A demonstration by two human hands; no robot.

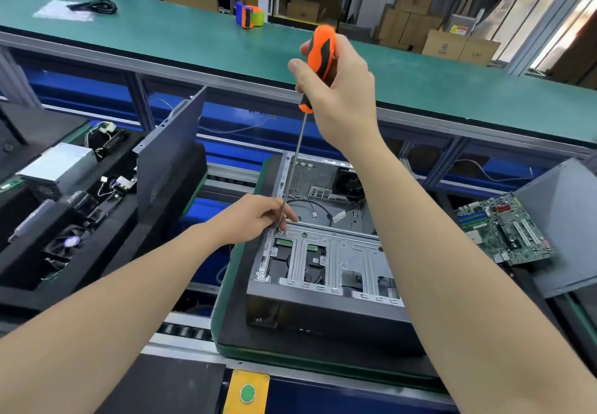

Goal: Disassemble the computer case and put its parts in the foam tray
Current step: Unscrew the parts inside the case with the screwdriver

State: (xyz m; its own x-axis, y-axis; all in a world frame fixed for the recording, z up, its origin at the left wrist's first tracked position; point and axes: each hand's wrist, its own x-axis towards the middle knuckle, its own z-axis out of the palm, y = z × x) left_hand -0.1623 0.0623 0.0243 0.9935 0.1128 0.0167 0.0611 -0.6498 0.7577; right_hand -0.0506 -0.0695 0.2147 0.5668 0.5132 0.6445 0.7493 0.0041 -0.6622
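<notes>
- At a workshop conveyor line, the computer case (323,313) lies on its side, open face up, on a green-edged black pad (223,316). Its cover is off and the board bay is bare but for loose cables.
- To the left, the foam tray (19,294) already holds a power supply (55,161) and a fan (69,241). A dark side panel (168,168) stands on edge at its right side.
- A motherboard (504,229) lies well to the right of the case.
- A person's right hand (339,84) is wrapped around the orange handle of a long screwdriver (306,105), held high and nearly upright over the case.
- The left hand (255,216) pinches the shaft low down, steadying the tip at the left rear corner of the metal drive cage (323,262).
- The screw itself is hidden behind the fingers. By the look of things, the step in hand is freeing the drive cage from the chassis.
- The next move calls for the tip to sit square in the screw head and turn under steady downward pressure, with the left hand ready to catch the loosened screw. Only then, it seems, can the cage lift out and go to the tray.
</notes>
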